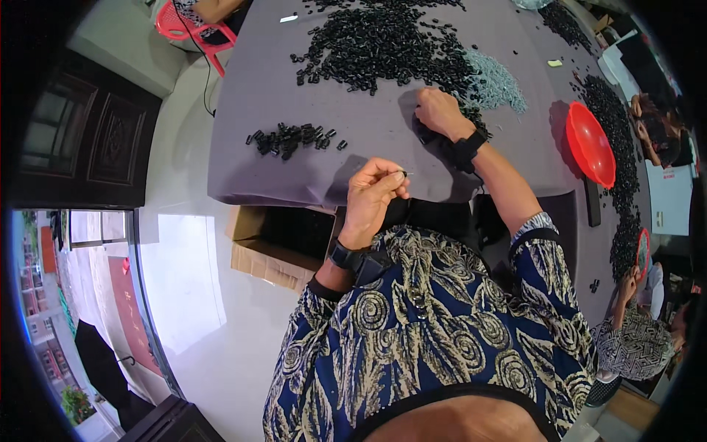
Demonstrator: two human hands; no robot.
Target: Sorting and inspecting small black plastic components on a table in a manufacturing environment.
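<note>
1. The table [250, 96] is wide and covered with a smooth grey cloth that hangs over the near edge.
2. A big pile [383, 44] of small black plastic bits lies at the far side. The bits look short, chunky and a little shiny.
3. Just right of it is a pale blue heap [495, 82] of thin, stringy bits.
4. A small bunch [291, 138] of the same black bits sits alone on the cloth, to the left of both hands.
5. The left hand [374, 193] is lifted near the table's front edge. Its fingers are pinched shut on a tiny piece [404, 174]. It seems thin and dark, but it is too small to tell its shape.
6. The right hand [440, 112] rests on the cloth at the edge of the big pile, curled into a loose fist. I cannot tell if it grips anything.
7. Each wrist has a black band, and the sleeves are dark blue with gold swirls.
8. A round red bowl [589, 144] stands on its side to the right, next to another long strip of black bits.
9. An open cardboard box [276, 239] sits under the table's front edge, on a pale floor.
10. A red plastic chair [193, 31] is at the far left corner.
11. Another person's hand [630, 283] is at the right side.
</note>
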